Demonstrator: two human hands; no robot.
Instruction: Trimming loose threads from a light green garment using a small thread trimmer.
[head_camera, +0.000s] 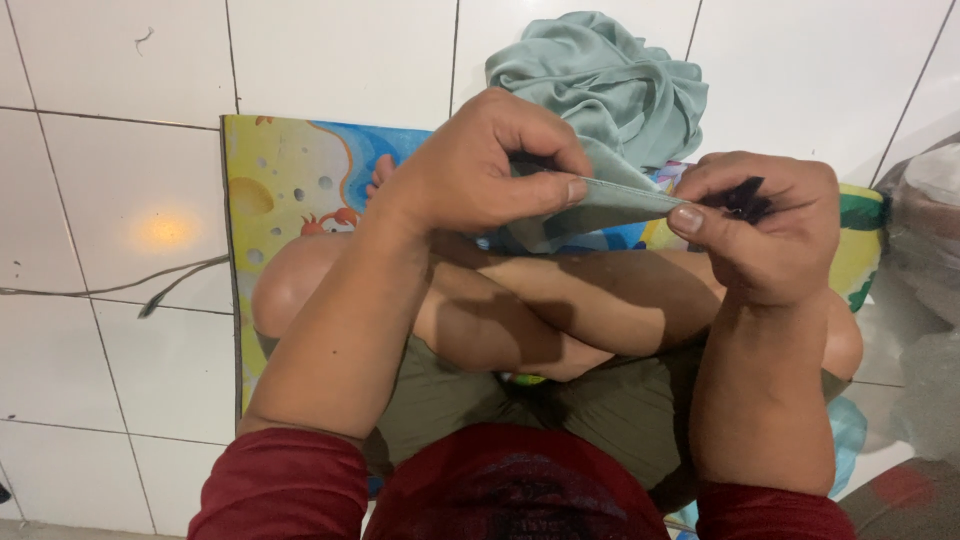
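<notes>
here the left hand (480, 165) pinches the edge of a pale green cloth (610, 90), thumb pressed on the hem. the right hand (770, 225) is closed on the same hem and on a small dark thing (745, 198), too hidden to make out. the cloth stretches taut between them, its bulk heaped beyond on the colourful mat (285, 175) and white tiled floor (120, 100).
</notes>
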